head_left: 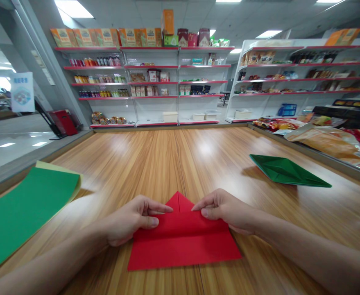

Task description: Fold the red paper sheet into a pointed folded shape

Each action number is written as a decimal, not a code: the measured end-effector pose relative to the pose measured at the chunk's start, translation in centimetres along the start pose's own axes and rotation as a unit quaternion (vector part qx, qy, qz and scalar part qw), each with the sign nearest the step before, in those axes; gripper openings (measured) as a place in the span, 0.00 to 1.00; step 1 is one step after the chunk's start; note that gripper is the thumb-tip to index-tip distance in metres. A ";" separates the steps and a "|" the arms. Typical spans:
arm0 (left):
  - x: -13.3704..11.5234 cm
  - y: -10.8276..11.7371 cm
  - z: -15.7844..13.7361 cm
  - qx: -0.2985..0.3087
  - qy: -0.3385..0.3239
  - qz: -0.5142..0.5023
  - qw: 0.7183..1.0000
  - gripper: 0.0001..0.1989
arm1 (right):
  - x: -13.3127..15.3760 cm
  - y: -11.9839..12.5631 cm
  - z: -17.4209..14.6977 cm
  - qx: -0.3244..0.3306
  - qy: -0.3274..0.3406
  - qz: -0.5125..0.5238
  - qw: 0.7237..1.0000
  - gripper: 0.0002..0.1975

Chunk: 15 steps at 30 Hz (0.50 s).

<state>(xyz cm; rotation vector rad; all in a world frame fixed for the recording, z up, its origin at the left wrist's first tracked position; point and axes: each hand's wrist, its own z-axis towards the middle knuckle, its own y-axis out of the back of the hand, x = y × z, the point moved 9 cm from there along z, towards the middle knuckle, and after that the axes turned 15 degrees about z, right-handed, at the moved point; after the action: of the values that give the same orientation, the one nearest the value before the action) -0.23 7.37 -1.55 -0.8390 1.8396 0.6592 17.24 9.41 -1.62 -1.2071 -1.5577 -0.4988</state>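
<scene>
Red paper (184, 246) partly behind hands (127, 221) (225, 209)

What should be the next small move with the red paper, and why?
Probably press the red paper flat along its crosswise edge: the left hand and right hand hold it there, and the shaded bend below suggests it is not fully flat.

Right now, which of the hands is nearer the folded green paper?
Right. The right hand, on the red paper, is left of the folded green paper; the left hand, also on the red paper, is farther left.
</scene>
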 end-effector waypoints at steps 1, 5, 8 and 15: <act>-0.1 0.1 0.1 -0.010 -0.001 0.009 1.000 0.24 | 0.1 0.1 0.0 -0.005 0.003 -0.001 1.000 0.17; -0.5 1.1 0.0 -0.074 -0.013 0.122 0.990 0.19 | 0.9 1.0 -0.1 -0.030 0.051 -0.060 0.996 0.14; -2.6 1.8 -1.0 -0.171 -0.076 0.323 0.928 0.14 | 1.9 1.3 -0.8 -0.068 0.110 -0.154 0.980 0.12; -4.9 -4.7 -2.6 -0.184 -0.215 0.762 0.583 0.12 | 3.4 -5.3 -4.4 -0.001 0.338 -0.566 0.752 0.09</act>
<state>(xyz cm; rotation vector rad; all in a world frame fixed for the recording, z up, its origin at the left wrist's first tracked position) 3.42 3.84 3.61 0.9741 1.5552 2.0994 14.87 5.24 4.43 0.1427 -1.4475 -1.5145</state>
